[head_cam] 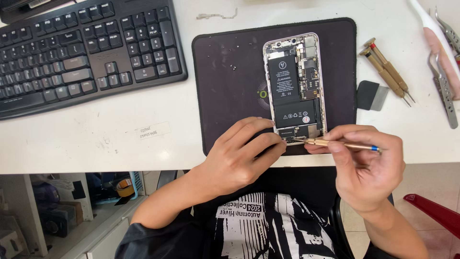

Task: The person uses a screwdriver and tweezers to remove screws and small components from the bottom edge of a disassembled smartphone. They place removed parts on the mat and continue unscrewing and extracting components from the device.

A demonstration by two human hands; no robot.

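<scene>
An opened phone [294,81] lies on a dark work mat [230,72], its black battery and circuit boards exposed. My left hand [239,156] rests on the mat at the phone's near end, fingertips pressing on its lower edge. My right hand [366,165] holds a thin gold screwdriver [340,144] with a blue cap. The screwdriver lies nearly level, and its tip touches the phone's bottom section beside my left fingertips.
A black keyboard [81,52] sits at the left of the white desk [120,139]. Two more gold screwdrivers [385,69], a small dark pry card [371,95] and metal tweezers [443,88] lie right of the mat. Tiny screws dot the mat. Shelves stand below left.
</scene>
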